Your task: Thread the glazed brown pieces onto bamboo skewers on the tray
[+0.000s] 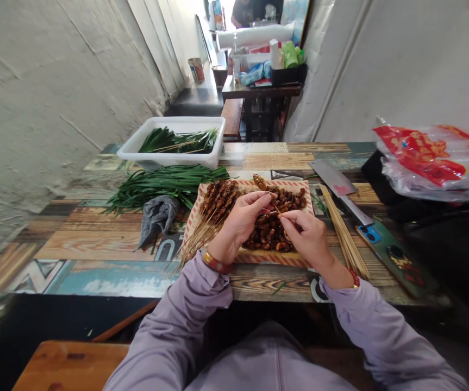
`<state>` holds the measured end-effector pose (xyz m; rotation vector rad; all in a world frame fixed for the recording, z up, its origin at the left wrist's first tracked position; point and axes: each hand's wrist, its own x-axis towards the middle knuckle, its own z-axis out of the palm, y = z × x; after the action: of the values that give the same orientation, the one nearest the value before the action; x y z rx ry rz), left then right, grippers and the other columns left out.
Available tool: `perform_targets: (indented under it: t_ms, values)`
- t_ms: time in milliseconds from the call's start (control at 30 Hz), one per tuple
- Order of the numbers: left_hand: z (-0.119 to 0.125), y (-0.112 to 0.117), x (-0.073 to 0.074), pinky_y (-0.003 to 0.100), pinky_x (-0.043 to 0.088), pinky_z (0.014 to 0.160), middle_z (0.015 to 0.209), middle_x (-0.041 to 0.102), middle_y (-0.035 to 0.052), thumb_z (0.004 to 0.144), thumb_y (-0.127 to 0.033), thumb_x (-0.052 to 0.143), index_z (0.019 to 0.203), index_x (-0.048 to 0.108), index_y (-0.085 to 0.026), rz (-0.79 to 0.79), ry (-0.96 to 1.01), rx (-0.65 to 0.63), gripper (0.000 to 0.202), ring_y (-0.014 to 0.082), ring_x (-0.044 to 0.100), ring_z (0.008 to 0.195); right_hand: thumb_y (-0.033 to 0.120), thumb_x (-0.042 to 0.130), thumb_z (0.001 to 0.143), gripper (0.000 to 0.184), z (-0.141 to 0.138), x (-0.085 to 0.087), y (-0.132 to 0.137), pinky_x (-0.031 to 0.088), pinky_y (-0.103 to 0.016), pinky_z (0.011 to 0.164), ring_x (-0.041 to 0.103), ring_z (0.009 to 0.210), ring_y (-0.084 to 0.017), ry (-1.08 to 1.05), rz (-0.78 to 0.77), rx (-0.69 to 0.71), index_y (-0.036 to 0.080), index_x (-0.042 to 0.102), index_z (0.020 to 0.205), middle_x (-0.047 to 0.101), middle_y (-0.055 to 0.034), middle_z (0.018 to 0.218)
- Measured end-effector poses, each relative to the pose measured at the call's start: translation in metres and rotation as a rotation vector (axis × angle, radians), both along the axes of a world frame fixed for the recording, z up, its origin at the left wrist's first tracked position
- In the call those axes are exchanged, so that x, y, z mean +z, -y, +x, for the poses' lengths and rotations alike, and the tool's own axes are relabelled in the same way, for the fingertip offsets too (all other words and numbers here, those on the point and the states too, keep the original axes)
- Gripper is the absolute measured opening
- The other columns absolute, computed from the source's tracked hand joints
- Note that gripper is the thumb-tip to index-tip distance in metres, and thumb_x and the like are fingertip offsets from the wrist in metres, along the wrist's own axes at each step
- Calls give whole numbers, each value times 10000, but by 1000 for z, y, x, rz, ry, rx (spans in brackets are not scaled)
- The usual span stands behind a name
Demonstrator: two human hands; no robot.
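Observation:
A striped-rimmed tray [275, 257] lies in front of me, filled with brown pieces of food [273, 231] and a row of filled skewers [218, 202] on its left side. My left hand [240, 222] hovers over the tray, fingers pinched on a brown piece. My right hand [305, 234] is closed on a thin bamboo skewer [277, 209] whose tip meets that piece. Both hands are nearly touching above the loose pieces.
Bare bamboo skewers [342, 231], a cleaver [338, 187] and a phone [393, 258] lie to the right. A grey cloth [156, 214], loose green chives [164, 184] and a white tub of chives [173, 157] sit left. Plastic bags [433, 163] lie at far right; a cluttered table [258, 89] stands behind.

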<state>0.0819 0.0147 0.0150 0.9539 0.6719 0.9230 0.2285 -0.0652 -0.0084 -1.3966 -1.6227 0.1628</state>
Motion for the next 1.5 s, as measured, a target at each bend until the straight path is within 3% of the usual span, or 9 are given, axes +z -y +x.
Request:
perform_targets:
  t_ms: [200,367,633,900,1067,1300,1500]
  values:
    - [3,4,-5,204,433,672,801,688,32,699,-342,765,803,746,-149,36,-31,-30,220,75,571,678,266,542,885,167,-1,2,0,518,-258,613,659,635,-146,1,23,-16,225,683,807,729,-14,766]
    - [2,4,-4,206,433,673,888,703,42,702,-347,765,871,750,-162,48,-29,-51,250,74,569,689,273,547,884,164,1,3,1,513,-259,598,648,608,-144,15,26,-32,227,684,807,728,-14,759]
    - [-8,-9,7,206,445,669,915,701,57,697,-395,764,942,703,-158,20,139,114,346,95,605,749,264,568,878,148,1,1,2,510,-247,591,658,625,-138,13,22,14,215,692,812,729,-15,762]
    - [-11,-10,9,207,449,687,897,713,64,720,-356,749,977,710,-165,30,175,145,322,128,643,824,263,576,876,139,1,-3,1,518,-235,579,666,620,-130,11,16,64,227,701,827,734,-1,768]
    - [-12,-10,9,214,453,709,1017,716,78,716,-316,754,988,711,-169,42,179,159,312,123,644,844,253,582,874,136,3,-2,0,531,-241,591,678,630,-137,29,46,81,228,709,834,741,-5,770]
    - [-11,-9,9,222,453,723,892,726,67,711,-307,760,1066,667,-161,17,181,169,395,127,657,817,245,587,874,132,4,-3,0,542,-242,617,692,661,-145,40,57,88,228,713,841,747,-10,785]
    - [-12,-8,10,209,441,695,890,726,66,722,-320,741,982,680,-157,28,158,165,313,130,657,839,267,574,878,155,4,-2,-1,549,-257,622,698,664,-155,55,47,68,230,713,820,750,-16,786]
